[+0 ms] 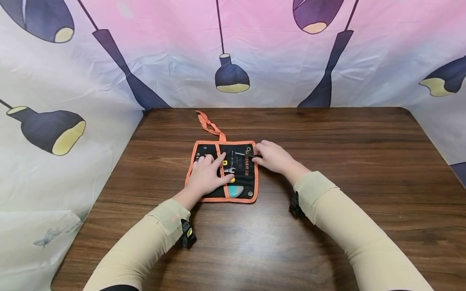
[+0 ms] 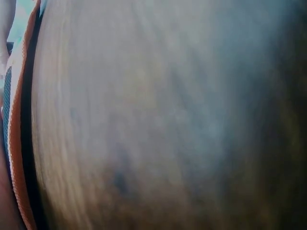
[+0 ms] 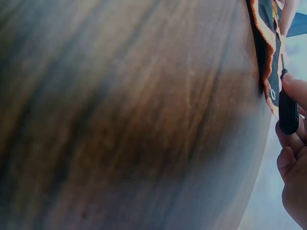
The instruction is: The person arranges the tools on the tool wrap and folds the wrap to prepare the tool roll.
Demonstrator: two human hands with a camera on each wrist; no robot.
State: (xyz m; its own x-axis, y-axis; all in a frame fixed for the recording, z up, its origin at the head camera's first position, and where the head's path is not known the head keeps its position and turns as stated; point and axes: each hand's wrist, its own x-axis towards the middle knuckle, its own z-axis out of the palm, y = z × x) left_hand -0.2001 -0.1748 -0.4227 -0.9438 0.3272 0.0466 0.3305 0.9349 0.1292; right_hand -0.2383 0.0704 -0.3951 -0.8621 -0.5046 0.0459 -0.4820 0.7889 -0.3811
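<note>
A black tool pouch with orange edging (image 1: 241,165) lies spread flat on the table. My left hand (image 1: 205,176) rests on its left part, thumb and index finger spread across the pockets. Between them show a wrench's open end (image 1: 231,170) and yellow tool ends (image 1: 225,163). Below the thumb, a turquoise-and-grey tool end (image 1: 235,191) sticks out of a pocket. At the pouch's right edge my right hand (image 1: 274,157) grips a screwdriver by its black handle (image 3: 289,110). Its thin shaft (image 1: 240,153) points left over the pouch, towards the pockets.
An orange tie strap (image 1: 206,123) trails from the pouch's top edge towards the back. The dark wooden table (image 1: 346,161) extends around the pouch. Behind it and at the left hangs a cloth printed with lamps (image 1: 189,76).
</note>
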